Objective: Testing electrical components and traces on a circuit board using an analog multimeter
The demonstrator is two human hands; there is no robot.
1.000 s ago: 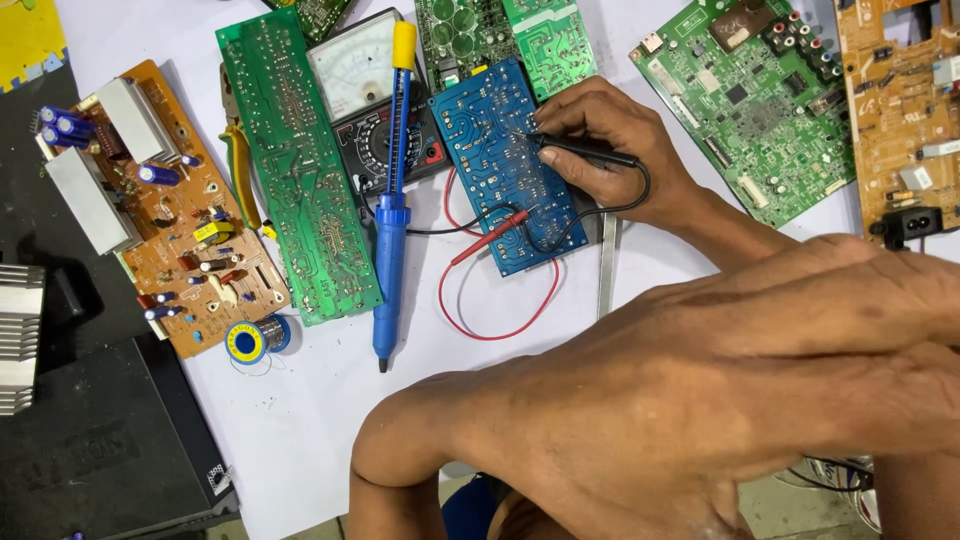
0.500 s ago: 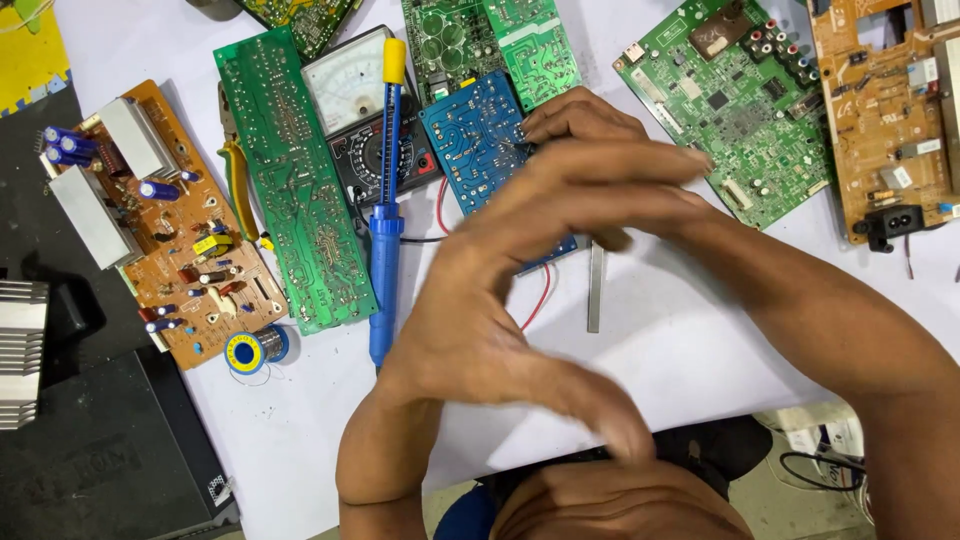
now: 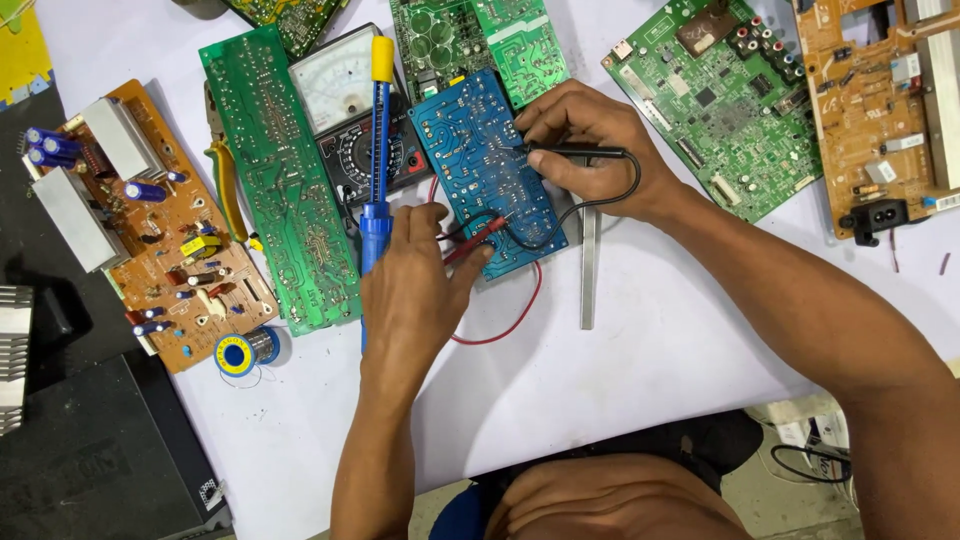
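A blue circuit board [image 3: 478, 150] lies solder side up in the middle of the white table. My right hand [image 3: 590, 150] grips a black test probe [image 3: 580, 152] whose tip touches the board's right edge. My left hand [image 3: 415, 280] pinches a red test probe [image 3: 478, 240] with its tip on the board's lower part. Red and black leads curl under the board toward an analog multimeter [image 3: 345, 110] just left of it. A blue-handled soldering tool [image 3: 376, 170] with a yellow top lies across the meter, beside my left hand.
A long green board [image 3: 275, 180] and an orange board with capacitors [image 3: 150, 220] lie to the left, a solder spool [image 3: 238, 352] below them. More green and orange boards [image 3: 720, 100] sit right. A metal strip [image 3: 588, 268] lies by the blue board. Yellow-handled pliers [image 3: 228, 190] sit left.
My left hand, which swept close across the camera view, has come down onto the table and now holds the red probe on the blue board. My right hand keeps the black probe there.
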